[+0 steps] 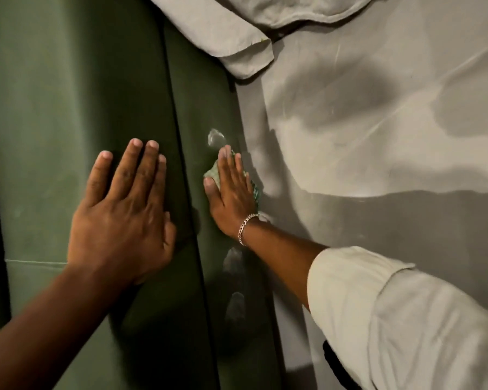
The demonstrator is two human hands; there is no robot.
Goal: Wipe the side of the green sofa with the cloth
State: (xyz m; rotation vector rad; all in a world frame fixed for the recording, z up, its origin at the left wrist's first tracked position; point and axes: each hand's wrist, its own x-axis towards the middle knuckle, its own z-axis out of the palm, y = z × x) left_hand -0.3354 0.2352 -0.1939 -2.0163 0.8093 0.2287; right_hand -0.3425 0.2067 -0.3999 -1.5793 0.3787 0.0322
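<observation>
The green sofa (68, 94) fills the left half of the head view, and its darker side panel (203, 102) runs down the middle. My right hand (230, 190) presses a small green patterned cloth (212, 173) flat against that side panel, close to its right edge. Only bits of the cloth show around the fingers and palm. My left hand (124, 212) lies flat and spread on the sofa's top surface, holding nothing. Pale smudges (215, 136) mark the panel just above the cloth, and more smudges (233, 263) show below the wrist.
A grey wall or floor surface (378, 136) borders the sofa's side on the right. A pale folded fabric (237, 46) hangs over the sofa's edge at the top. My right sleeve (406, 319) is light-coloured, and a chain bracelet (247, 226) sits on the wrist.
</observation>
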